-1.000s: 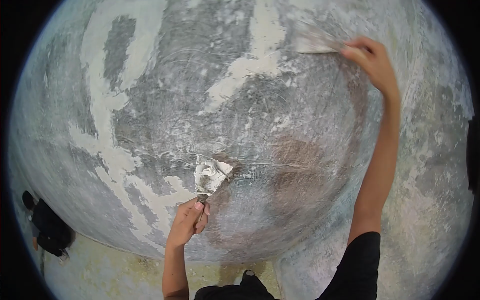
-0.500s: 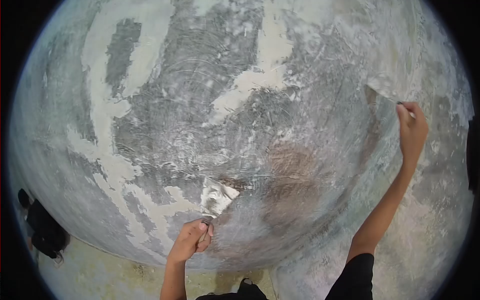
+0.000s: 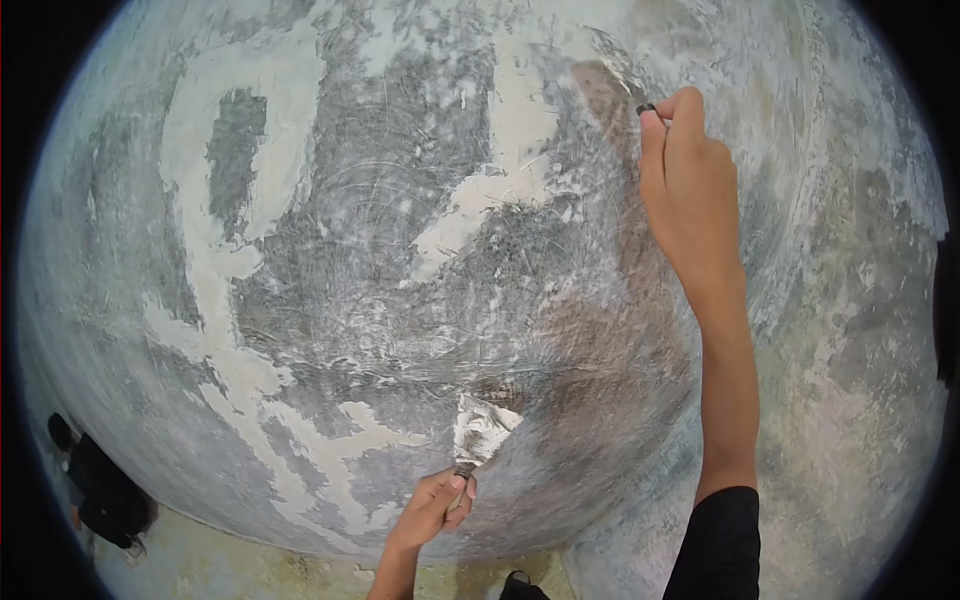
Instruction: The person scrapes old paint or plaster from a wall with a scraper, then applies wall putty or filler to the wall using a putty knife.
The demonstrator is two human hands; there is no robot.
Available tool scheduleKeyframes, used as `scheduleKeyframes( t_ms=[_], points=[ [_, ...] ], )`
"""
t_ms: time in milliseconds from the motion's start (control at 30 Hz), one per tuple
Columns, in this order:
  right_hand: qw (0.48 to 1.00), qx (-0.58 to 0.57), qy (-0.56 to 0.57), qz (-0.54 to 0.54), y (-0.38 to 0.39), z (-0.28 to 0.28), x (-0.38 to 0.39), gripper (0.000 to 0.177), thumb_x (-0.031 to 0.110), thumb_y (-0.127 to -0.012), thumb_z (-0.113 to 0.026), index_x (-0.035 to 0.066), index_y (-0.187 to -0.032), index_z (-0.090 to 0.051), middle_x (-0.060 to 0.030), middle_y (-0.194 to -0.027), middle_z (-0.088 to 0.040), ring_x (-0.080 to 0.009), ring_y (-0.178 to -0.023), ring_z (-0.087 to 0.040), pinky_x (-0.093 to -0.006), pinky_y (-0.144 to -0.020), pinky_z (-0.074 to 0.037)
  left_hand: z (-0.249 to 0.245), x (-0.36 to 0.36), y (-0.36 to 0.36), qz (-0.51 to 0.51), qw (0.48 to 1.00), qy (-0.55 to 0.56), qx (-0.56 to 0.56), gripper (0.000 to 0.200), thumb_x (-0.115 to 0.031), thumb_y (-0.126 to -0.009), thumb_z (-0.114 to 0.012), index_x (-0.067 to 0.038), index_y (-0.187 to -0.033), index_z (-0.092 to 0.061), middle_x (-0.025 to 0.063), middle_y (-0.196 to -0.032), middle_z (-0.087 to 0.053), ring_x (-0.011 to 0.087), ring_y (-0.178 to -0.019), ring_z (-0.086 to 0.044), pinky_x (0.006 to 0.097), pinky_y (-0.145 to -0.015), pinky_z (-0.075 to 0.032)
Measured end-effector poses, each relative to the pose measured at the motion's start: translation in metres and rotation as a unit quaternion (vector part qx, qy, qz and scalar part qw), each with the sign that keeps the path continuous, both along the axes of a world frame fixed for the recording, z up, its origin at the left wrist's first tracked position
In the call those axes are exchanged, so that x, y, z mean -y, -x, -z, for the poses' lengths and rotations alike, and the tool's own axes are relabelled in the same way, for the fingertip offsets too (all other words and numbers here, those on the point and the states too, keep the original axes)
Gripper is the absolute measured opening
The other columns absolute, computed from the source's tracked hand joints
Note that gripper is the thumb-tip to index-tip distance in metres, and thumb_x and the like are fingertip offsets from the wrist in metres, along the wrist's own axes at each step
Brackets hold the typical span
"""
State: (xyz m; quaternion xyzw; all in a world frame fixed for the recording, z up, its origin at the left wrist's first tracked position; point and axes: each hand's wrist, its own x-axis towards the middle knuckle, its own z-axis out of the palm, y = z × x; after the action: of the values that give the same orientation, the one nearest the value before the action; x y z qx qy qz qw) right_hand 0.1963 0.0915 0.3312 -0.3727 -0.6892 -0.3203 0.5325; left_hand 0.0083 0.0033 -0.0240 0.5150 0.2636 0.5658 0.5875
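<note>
I face a grey plastered wall [image 3: 380,260] patched with pale putty streaks [image 3: 215,270]. My right hand [image 3: 685,180] is raised high on the wall, shut on a putty knife whose blade [image 3: 605,85] presses flat against the plaster at the upper middle. My left hand [image 3: 435,505] is low, gripping the handle of a second putty knife [image 3: 480,432]; its blade is smeared with white putty and points up, close to the wall.
A pale floor strip [image 3: 240,565] runs along the wall's base. Another person in dark clothes [image 3: 100,490] crouches at the lower left. My black sleeve [image 3: 718,545] shows at the bottom right.
My right hand swept its knife from the right side of the wall up and left to the upper middle. My left hand and its knife sank lower and a little right.
</note>
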Motion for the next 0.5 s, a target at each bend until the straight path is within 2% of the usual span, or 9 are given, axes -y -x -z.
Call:
scheduleKeyframes(
  t_ms=[100,300,400,500],
  points=[
    [0.998,0.012,-0.029,0.050,0.010,-0.003,0.006,0.016,0.019,-0.100,-0.044,0.003,-0.096,-0.044,-0.0165,-0.061,-0.057,-0.0369,-0.058,-0.059,-0.0438,-0.054,-0.043,0.005,0.006,-0.001,0.026,0.999,0.020,-0.003,0.037,-0.035,-0.103,-0.041,-0.004,-0.090,-0.055,-0.0004,-0.053,-0.040,0.0068,-0.043,-0.032,0.0236,-0.042,-0.026],
    [0.994,0.065,-0.059,0.064,0.036,-0.011,-0.007,0.014,0.016,-0.098,-0.046,0.002,-0.095,-0.045,-0.0223,-0.064,-0.058,-0.0437,-0.064,-0.059,-0.0506,-0.058,-0.044,0.014,0.017,0.007,0.068,0.997,0.039,-0.014,0.037,-0.036,-0.103,-0.041,-0.004,-0.090,-0.055,-0.0013,-0.053,-0.039,0.0067,-0.043,-0.031,0.0235,-0.042,-0.025],
    [0.993,0.088,0.019,0.077,0.044,0.000,0.010,0.012,0.000,-0.088,-0.042,-0.006,-0.094,-0.050,-0.0297,-0.077,-0.063,-0.0447,-0.075,-0.065,-0.0521,-0.065,-0.051,0.016,0.026,0.017,0.064,0.997,0.045,-0.009,0.037,-0.036,-0.103,-0.042,-0.005,-0.089,-0.055,-0.0015,-0.053,-0.039,0.0065,-0.043,-0.030,0.0235,-0.042,-0.024],
    [0.989,0.078,0.094,0.079,0.045,0.022,0.027,0.012,-0.001,-0.088,-0.042,-0.007,-0.094,-0.051,-0.0301,-0.077,-0.062,-0.0461,-0.076,-0.065,-0.0520,-0.066,-0.051,0.021,0.036,0.029,0.062,0.997,0.052,-0.002,0.037,-0.036,-0.103,-0.043,-0.004,-0.088,-0.055,-0.0016,-0.054,-0.039,0.0064,-0.043,-0.029,0.0234,-0.041,-0.023]
  ],
)
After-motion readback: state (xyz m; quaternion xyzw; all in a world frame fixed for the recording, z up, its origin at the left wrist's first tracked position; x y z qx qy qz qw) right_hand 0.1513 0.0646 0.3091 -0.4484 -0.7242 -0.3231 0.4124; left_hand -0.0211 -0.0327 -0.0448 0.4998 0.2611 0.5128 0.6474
